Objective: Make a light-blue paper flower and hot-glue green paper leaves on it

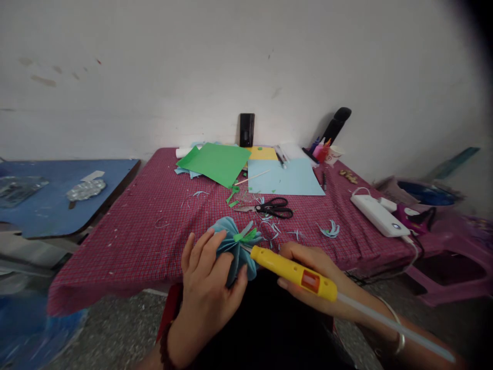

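A folded blue paper flower (227, 227) with green paper at its centre is held in my left hand (210, 275), fingers curled over its near left side. My right hand (314, 262) grips a yellow hot glue gun (295, 272) with a long translucent glue stick (396, 326) running out of its back end. The gun's nozzle points at the flower's middle; whether it touches cannot be made out. Just beyond the flower lie black-handled scissors (274, 207) with thin blue paper strips (271, 228) around them.
Green paper (217, 162) and a light blue sheet (285, 177) lie farther back on the red checked tablecloth (142, 205). A phone (247, 129) leans on the wall. A white power bank (379, 215) with cables sits right. A blue table (111, 174) stands left, a pink stool (458, 257) right.
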The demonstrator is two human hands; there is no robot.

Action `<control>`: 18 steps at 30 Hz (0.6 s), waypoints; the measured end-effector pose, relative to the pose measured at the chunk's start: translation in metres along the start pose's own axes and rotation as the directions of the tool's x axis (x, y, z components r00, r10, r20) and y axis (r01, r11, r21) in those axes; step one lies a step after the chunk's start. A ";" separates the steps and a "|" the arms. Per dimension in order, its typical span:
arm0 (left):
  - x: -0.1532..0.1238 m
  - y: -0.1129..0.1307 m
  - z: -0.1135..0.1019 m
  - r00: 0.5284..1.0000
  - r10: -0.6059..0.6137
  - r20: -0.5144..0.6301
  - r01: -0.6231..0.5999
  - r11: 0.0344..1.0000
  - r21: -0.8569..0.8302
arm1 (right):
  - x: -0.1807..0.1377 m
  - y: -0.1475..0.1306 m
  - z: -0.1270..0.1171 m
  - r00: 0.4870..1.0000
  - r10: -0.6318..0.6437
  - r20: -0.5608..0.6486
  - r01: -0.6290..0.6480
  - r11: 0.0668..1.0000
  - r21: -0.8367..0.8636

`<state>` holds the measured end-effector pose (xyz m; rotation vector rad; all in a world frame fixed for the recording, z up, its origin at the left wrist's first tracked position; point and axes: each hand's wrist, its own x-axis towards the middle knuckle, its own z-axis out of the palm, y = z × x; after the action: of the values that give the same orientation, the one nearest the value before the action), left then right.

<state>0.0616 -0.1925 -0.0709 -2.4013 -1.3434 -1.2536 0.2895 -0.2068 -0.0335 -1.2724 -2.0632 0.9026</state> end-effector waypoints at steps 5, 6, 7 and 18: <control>0.000 -0.001 0.000 1.000 -0.007 0.003 0.007 1.000 0.000 | 0.000 0.000 0.001 1.000 -0.006 0.007 0.006 1.000 -0.009; 0.000 -0.001 0.000 1.000 -0.010 0.002 0.010 1.000 -0.001 | 0.000 0.000 0.001 1.000 -0.002 0.009 0.002 1.000 -0.010; 0.000 -0.001 0.000 1.000 -0.013 0.001 0.013 1.000 -0.001 | 0.000 0.000 0.000 1.000 0.003 0.010 -0.003 1.000 -0.012; 0.000 -0.001 0.000 1.000 -0.010 -0.008 0.010 1.000 0.002 | -0.001 0.001 0.002 1.000 0.003 -0.013 -0.003 1.000 0.001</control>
<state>0.0612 -0.1919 -0.0709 -2.3885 -1.3559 -1.2618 0.2896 -0.2078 -0.0357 -1.2784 -2.0510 0.8938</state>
